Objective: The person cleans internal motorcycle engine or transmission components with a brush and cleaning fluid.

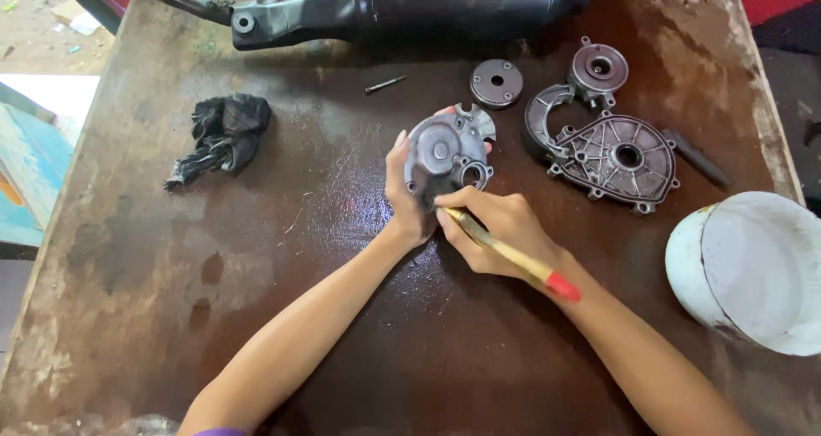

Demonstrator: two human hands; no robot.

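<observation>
We see our left hand [405, 198] wrapped around the left edge of a small grey metal cover [446, 154], thumb and fingers closed on it, holding it tilted up just above the dark, wet-looking surface [342, 316] near its middle. Our right hand [496, 229] is closed around a brush with a pale wooden handle and a red end [513, 255]; its front end meets the lower edge of the cover, where the bristles are hidden behind our fingers. To the right of the cover, a little apart, lies a larger ribbed metal casing [616, 156] with a round hub [599, 68] at its top. A small flat disc [497, 83] sits just above the cover, and a thin bolt [386, 83] lies left of that disc. A black rag [224, 132] is crumpled well to the left. A white bucket [753, 269] stands at the right edge of the surface, tipped toward us. A long black exhaust pipe [410, 4] lies across the far edge
</observation>
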